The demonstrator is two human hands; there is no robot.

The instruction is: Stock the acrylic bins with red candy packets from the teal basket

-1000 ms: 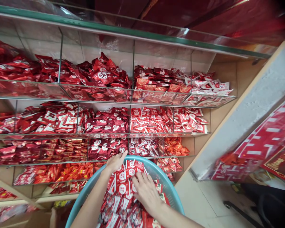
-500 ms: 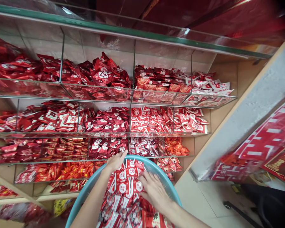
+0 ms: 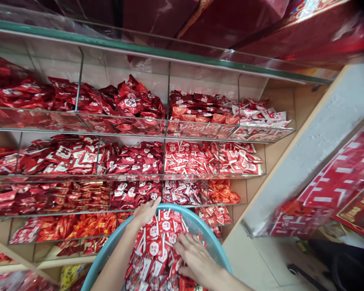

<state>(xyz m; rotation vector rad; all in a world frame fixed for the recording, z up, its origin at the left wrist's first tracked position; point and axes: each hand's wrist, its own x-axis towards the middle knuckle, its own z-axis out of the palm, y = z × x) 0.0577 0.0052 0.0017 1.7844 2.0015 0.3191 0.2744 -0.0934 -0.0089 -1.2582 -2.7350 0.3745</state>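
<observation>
A round blue-green basin point(image 3: 100, 258) stands below the shelves, heaped with red and white candy packets point(image 3: 154, 247). My left hand point(image 3: 146, 213) is at the basin's far rim, its fingers pointing up toward the shelf edge and partly closed; what they hold, if anything, is too small to name. My right hand point(image 3: 194, 255) rests on the packets at the right side of the basin. Its fingers are bent and a little apart, touching the wrappers, with no packet clearly gripped. The palms of both hands are hidden.
Glass-fronted shelves point(image 3: 133, 123) with dividers hold heaps of red, white and orange packets. At the right are a grey wall panel point(image 3: 318, 133), red printed packages point(image 3: 330, 186) and a black object with a leg point(image 3: 339, 258) on the tiled floor point(image 3: 261, 258).
The shelves sit slightly lower in the view. My right hand has shifted a little left and down over the packets, its fingers more bent. My left hand stays by the far rim.
</observation>
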